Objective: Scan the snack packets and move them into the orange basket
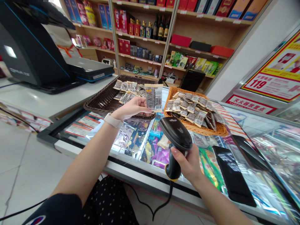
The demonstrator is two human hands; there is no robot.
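The left hand (131,110) is raised over the near rim of a dark wicker basket (103,97), at about 11 o'clock from the middle of the view. Its fingers (142,109) are pressed together on a clear snack packet (153,97), pinching its lower left edge so that the packet stands upright with its printed face towards the camera. A pale watch band (112,120) sits on that wrist.

The right hand (187,164) is lower, at about 5 o'clock, with its fingers curled tight around the grip of a black barcode scanner (176,137). The scanner's head points up and to the left towards the held packet, the 2 being near but apart. A black cable (161,203) hangs from the foot of the grip.

More packets of the same kind (127,90) lie in the dark basket behind the held one. At 1 o'clock an orange wicker basket (206,129) holds a heap of similar packets (194,109). Both baskets rest on a glass-topped desk (269,147), with coloured goods showing under the glass. A black phone (232,175) lies flat on the glass at 4 o'clock, just beside the right forearm.

At 10 o'clock a black till terminal (30,50) stands on a white counter. Wooden shelves (164,40) with boxes and bottles fill the background at 12 o'clock, and a red and yellow poster (278,75) hangs at 2 o'clock.
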